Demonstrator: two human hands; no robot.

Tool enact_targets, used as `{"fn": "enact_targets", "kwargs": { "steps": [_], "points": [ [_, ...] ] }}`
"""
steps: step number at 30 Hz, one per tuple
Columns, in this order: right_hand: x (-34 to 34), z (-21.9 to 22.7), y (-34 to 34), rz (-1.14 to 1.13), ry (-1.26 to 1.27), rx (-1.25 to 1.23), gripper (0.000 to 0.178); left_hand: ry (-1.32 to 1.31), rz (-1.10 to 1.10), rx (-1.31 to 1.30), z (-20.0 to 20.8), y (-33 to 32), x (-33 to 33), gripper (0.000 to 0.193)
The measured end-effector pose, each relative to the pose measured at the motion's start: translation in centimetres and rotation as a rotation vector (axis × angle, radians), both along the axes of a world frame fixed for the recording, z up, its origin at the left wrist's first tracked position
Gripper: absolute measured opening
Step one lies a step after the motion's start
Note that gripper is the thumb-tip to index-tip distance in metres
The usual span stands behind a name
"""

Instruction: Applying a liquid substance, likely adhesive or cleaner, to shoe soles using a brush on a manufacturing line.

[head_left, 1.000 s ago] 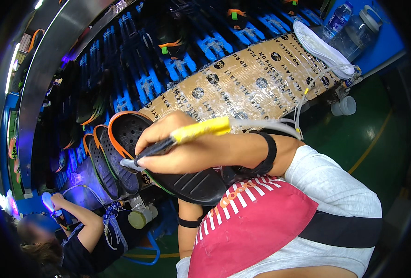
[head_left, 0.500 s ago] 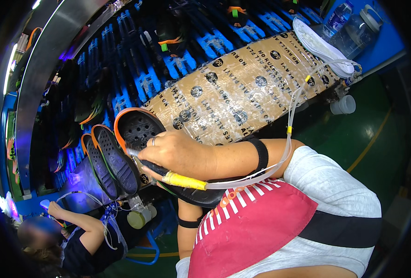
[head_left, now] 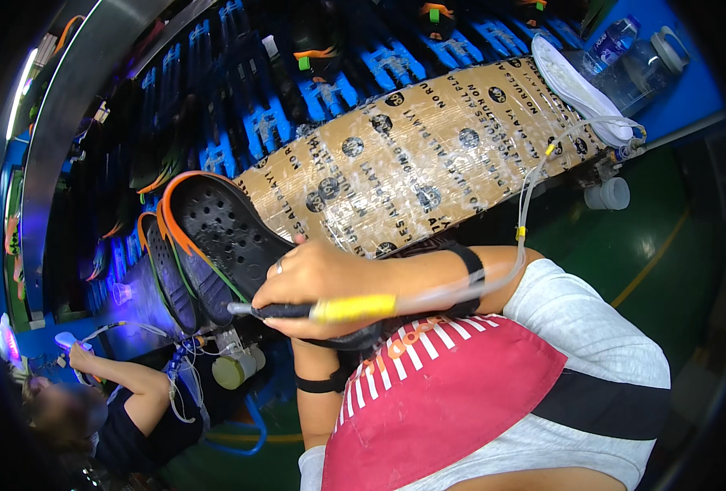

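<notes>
My right hand [head_left: 318, 286], with a ring on one finger, is closed round a pen-shaped tool [head_left: 285, 311]. The tool has a slim grey tip, a black grip, a yellow-wrapped end and a clear hose. Its tip is by the green-lined lower edge of a black clog [head_left: 224, 229] with round holes and an orange rim. The clog lies tilted under and beyond my right hand, its near end close to my red apron. My left forearm [head_left: 318, 376], with a black band, rises behind the tool; the clog and right hand hide my left hand's fingers.
Two more dark clogs [head_left: 166, 274] stand left. A taped cardboard sheet [head_left: 412, 155] covers the bench beside a conveyor with blue holders [head_left: 326, 98]. Far right are a white tray [head_left: 572, 90], a bottle [head_left: 613, 45] and a jug [head_left: 653, 61]. A co-worker [head_left: 126, 393] sits lower left.
The clog has shifted left and now overlaps the neighbouring clogs. My right hand and the tool have moved slightly down and right, and the tip has gone from the orange rim toward the green-lined edge.
</notes>
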State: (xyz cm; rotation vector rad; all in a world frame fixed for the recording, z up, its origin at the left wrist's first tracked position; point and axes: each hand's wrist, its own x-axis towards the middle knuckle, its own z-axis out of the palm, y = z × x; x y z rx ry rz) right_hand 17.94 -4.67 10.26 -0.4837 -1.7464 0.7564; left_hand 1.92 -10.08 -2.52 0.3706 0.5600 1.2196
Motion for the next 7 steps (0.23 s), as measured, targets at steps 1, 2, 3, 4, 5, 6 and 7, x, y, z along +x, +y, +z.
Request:
{"fn": "enact_targets", "kwargs": {
  "steps": [1, 2, 3, 4, 5, 6, 7],
  "points": [
    [0.3, -0.2, 0.2, 0.037, 0.046, -0.07, 0.015, 0.078, 0.029, 0.047, -0.1, 0.9, -0.3, 0.087],
    [0.6, -0.5, 0.3, 0.073, 0.085, -0.134, 0.016, 0.158, 0.065, 0.104, -0.2, 1.9, -0.6, 0.087],
    [0.5, -0.7, 0.3, -0.042, 0.08, -0.123, 0.016, 0.231, 0.091, 0.151, -0.4, 2.5, -0.6, 0.087],
    [0.4, -1.0, 0.2, -0.105, 0.028, -0.113, 0.018, 0.293, 0.116, 0.191, -0.5, 3.0, -0.7, 0.087],
    [0.1, -1.4, 0.1, -0.126, -0.051, -0.047, 0.019, 0.315, 0.13, 0.211, -0.6, 3.4, -0.6, 0.087],
    [-0.3, -1.8, -0.1, -0.153, -0.125, 0.025, 0.021, 0.324, 0.141, 0.223, -0.6, 3.6, -0.6, 0.087],
    [-0.6, -2.2, -0.8, -0.157, -0.2, 0.087, 0.028, 0.324, 0.145, 0.223, -0.6, 3.5, -0.6, 0.087]
  ]
}}
